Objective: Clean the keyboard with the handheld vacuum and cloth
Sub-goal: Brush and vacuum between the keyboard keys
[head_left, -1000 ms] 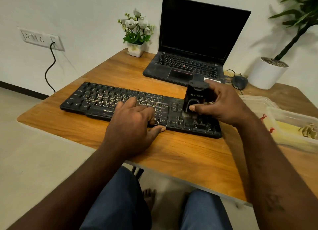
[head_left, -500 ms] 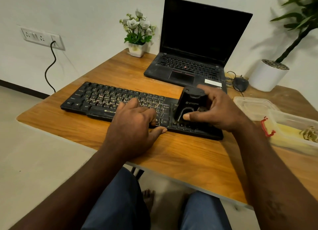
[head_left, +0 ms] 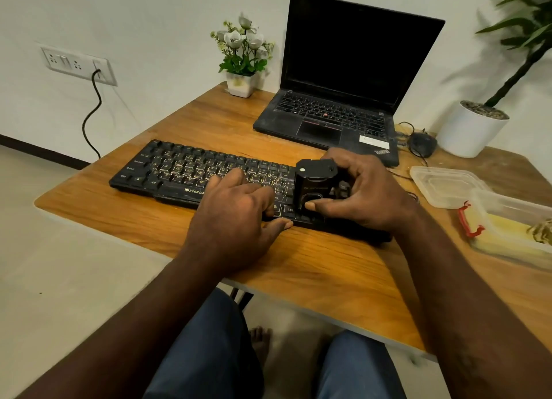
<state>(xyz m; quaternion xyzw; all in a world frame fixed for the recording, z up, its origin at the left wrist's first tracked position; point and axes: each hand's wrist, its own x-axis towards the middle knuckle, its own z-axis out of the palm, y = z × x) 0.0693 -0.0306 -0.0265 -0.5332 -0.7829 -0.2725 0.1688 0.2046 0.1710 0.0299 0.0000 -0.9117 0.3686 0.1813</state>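
Black keyboard [head_left: 185,171] was recorded lying along the desk's [head_left: 313,267] near edge, its left end close to the left corner. The left hand [head_left: 236,216] was laid flat on the middle keys, fingers loose and grasping nothing, thumb at the keyboard's front rim. The black handheld vacuum [head_left: 313,183] was held upright on the keys right of centre, nozzle end down. It was gripped by the right hand [head_left: 364,195], fingers wrapped round its far side, thumb pressed on its near face. An open laptop [head_left: 343,100], screen dark, was noted towards the far edge, a mouse [head_left: 422,144] just to its right. Two clear plastic containers [head_left: 448,186] were seen at the right edge. The cloth could not be identified with certainty.
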